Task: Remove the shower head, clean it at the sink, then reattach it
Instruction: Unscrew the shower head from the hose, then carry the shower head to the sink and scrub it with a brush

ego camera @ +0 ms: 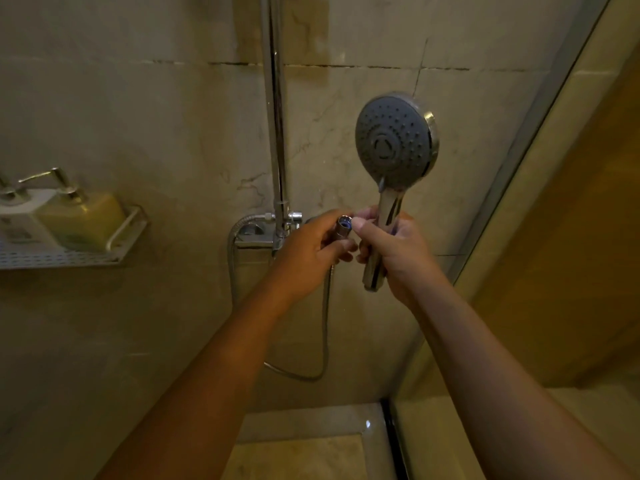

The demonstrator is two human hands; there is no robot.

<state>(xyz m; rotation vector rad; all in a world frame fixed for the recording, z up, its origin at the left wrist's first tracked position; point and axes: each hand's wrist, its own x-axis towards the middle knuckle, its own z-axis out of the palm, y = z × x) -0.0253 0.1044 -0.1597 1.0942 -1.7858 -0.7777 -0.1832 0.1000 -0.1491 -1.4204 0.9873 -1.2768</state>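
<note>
The chrome shower head (396, 143) with its grey round spray face stands upright, face toward me, detached from the hose. My right hand (391, 251) grips its chrome handle, whose bare end sticks out below my fist. My left hand (308, 254) holds the hose's chrome end nut (344, 226), its open blue-lined mouth pointing toward my right thumb. The metal hose (325, 327) hangs from my left hand in a loop and runs back up to the mixer valve (263, 233) on the wall.
A chrome riser pipe (275, 109) runs up the tiled wall. At left, a white wall shelf (114, 244) carries two pump bottles (83, 216). A glass partition (540, 140) closes the right side. The shower floor's raised threshold (311, 420) lies below.
</note>
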